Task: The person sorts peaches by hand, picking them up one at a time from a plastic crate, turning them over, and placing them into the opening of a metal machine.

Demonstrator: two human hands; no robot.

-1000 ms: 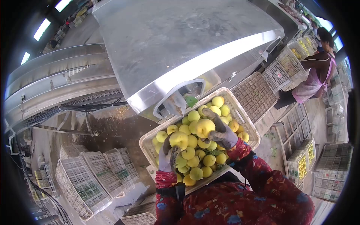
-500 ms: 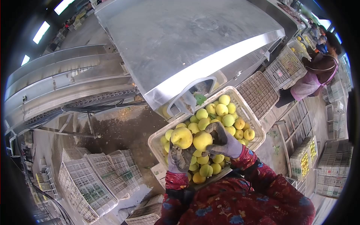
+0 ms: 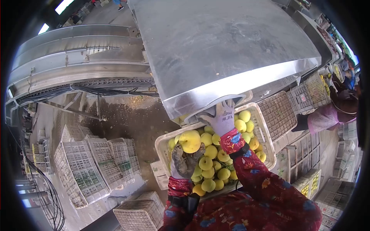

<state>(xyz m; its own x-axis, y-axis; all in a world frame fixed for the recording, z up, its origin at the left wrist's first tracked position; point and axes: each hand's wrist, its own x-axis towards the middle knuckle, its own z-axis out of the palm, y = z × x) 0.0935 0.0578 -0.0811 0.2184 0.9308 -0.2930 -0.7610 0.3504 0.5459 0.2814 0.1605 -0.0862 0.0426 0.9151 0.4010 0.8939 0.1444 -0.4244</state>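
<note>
Yellow-green round fruits fill a white plastic crate (image 3: 158,144) in front of me. My left hand (image 3: 184,163), in a dirty glove, holds a large yellow fruit (image 3: 189,141) over the crate's left part. Stretched forward to the metal chute opening (image 3: 200,109) at the machine's lower edge is my right hand (image 3: 223,117), in a grey glove with printing on its back. Its fingers are spread at the opening, their tips partly hidden inside, and no fruit shows in it.
A wide metal machine top (image 3: 231,50) spans the upper middle. White crates (image 3: 83,169) stand at the lower left, another crate (image 3: 140,211) nearer. Empty crates (image 3: 278,115) and a person in a pink apron (image 3: 323,117) are at the right.
My right hand has left the fruit it held and moved up to the chute opening. My left hand still holds its fruit. The view has shifted, and the person appears farther right.
</note>
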